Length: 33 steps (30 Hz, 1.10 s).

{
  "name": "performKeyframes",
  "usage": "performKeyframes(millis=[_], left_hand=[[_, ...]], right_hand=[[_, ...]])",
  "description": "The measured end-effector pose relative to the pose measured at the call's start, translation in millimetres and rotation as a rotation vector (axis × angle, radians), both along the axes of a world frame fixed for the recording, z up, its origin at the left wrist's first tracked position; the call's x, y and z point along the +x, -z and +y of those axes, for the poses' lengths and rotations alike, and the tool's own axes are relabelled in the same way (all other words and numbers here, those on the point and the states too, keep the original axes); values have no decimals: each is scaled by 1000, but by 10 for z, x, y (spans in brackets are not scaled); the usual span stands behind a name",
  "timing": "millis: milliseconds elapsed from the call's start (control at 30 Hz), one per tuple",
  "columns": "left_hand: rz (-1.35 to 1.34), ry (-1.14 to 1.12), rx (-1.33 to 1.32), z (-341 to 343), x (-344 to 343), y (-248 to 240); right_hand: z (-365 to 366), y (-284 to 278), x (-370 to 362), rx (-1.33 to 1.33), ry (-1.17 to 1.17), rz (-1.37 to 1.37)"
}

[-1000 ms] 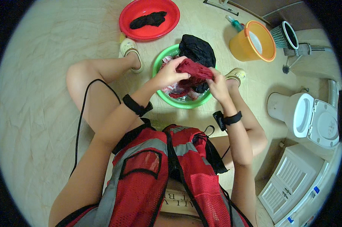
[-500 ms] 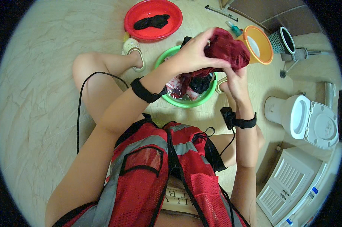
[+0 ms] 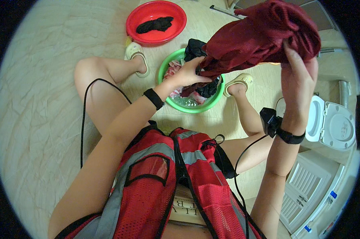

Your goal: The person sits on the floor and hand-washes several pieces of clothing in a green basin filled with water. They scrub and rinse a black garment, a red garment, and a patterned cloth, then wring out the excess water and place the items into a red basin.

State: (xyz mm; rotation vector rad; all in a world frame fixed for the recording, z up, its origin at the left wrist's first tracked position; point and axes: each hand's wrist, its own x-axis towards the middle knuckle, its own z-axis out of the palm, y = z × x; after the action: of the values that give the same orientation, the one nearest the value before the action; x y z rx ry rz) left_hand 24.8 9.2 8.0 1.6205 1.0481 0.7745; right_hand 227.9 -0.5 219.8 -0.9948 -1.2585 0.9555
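A dark red wet-looking garment (image 3: 251, 44) is stretched between my hands above a green basin (image 3: 190, 110). My right hand (image 3: 301, 75) is raised to the right, fingers closed round the bunched upper end. My left hand (image 3: 188, 75) grips the lower end over the basin, its fingertips partly hidden by the cloth. Inside the basin, white-and-pink patterned cloth (image 3: 174, 71) and other dark cloth sit in water. A black cloth (image 3: 195, 48) hangs at the basin's far rim.
Farther left, a red basin (image 3: 130, 30) holds a black cloth (image 3: 155, 24). My feet, in pale clogs (image 3: 243, 81), flank the green basin. At the right stand a toilet (image 3: 316, 119) and a white louvred cabinet (image 3: 305, 193). The garment hides most of an orange bucket.
My right hand has moved right and up, drawing the garment out from a bunch to a long stretch. My left hand has dropped down and left toward the basin.
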Motion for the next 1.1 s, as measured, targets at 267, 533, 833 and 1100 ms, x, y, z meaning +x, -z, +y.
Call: performKeyframes(millis=[267,533,833,1100], left_hand=[[-173,135,-282,16,-52,450],[437,261,56,-135,-127,2090],[829,171,34,-705,-47,2000],[970,443,-198,-865,30,2310]], right_hand=[[-75,156,62,-130,-147,-70],[-37,1707,-59,-300,-639,-958],[-653,3787,-99,-310,-566,-1165],[-953,4443,-299,-506,-670,-1302]])
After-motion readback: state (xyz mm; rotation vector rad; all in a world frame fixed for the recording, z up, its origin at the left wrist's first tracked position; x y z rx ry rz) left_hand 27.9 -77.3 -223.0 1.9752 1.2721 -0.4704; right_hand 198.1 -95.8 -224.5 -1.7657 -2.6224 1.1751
